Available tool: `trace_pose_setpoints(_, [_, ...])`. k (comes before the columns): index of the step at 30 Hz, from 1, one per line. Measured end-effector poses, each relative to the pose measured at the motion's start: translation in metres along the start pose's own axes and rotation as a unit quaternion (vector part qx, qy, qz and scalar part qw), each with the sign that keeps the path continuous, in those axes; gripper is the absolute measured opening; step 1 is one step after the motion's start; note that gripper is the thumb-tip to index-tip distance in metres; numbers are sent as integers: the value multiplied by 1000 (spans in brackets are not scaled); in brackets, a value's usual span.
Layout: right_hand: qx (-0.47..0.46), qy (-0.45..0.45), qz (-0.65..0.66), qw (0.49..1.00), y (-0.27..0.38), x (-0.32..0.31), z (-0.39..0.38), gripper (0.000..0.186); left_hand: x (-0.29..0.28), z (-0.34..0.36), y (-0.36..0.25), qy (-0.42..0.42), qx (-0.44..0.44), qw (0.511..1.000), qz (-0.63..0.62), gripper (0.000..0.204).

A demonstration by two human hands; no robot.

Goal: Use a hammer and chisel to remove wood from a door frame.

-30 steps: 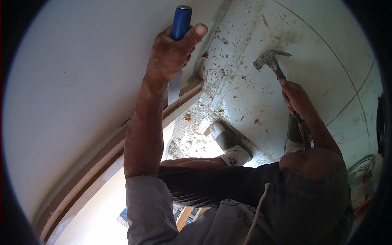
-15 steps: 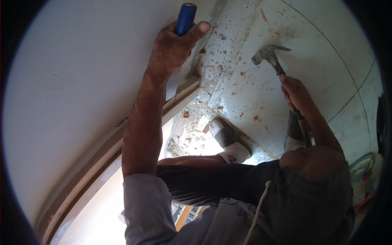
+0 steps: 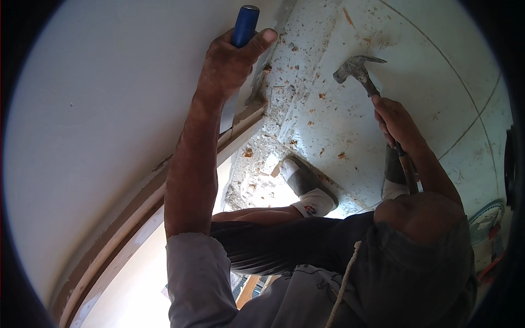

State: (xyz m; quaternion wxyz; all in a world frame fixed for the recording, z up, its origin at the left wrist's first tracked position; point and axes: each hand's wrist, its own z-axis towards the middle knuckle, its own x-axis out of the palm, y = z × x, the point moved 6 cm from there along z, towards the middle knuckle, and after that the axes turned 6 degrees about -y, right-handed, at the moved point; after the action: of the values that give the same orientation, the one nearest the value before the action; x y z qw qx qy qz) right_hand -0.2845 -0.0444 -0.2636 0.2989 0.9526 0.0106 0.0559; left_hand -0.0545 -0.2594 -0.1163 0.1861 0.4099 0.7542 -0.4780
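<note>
My left hand (image 3: 224, 65) grips the blue handle of a chisel (image 3: 245, 26) against the white wall. Its pale flat blade, partly hidden by my wrist, reaches down to the wooden frame (image 3: 246, 128) along the wall's edge. My right hand (image 3: 394, 120) is wrapped round the dark shaft of a claw hammer (image 3: 355, 68), held to the right of the chisel with its head over the pale floor. The hammer's lower handle lies along my forearm.
Wood chips (image 3: 342, 156) and rubble lie on the tiled floor (image 3: 448, 98) and along its rough edge. My shod foot (image 3: 306, 183) is below, between my hands. A round saw-like blade (image 3: 484, 221) with red parts sits at the far right.
The hammer and my right hand have risen slightly in the picture and shifted a little left. My left hand with the chisel sits slightly higher. Both grips are unchanged.
</note>
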Motion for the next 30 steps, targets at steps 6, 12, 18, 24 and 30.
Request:
trace_pose_setpoints(6, [-5, 3, -3, 1000, 3, 0, 0, 52, -1, 0, -1, -7, 5, 1000, 5, 53])
trace_pose_setpoints(12, [-8, 2, -2, 1000, 0, 0, 2, 52, 2, -5, -8, -12, -39, 999, -30, 53])
trace_pose_setpoints(18, [-17, -3, -6, 1000, 0, -2, 3, 54, 3, -10, -12, -8, -55, 998, -43, 52])
trace_pose_setpoints(24, [-17, -1, -5, 1000, -2, -1, 4, 55, 3, -10, -13, -14, -52, 997, -54, 51])
trace_pose_setpoints(30, [-13, -8, -5, 1000, 0, -1, 3, 54, 1, -9, -13, -12, -45, 998, -33, 50])
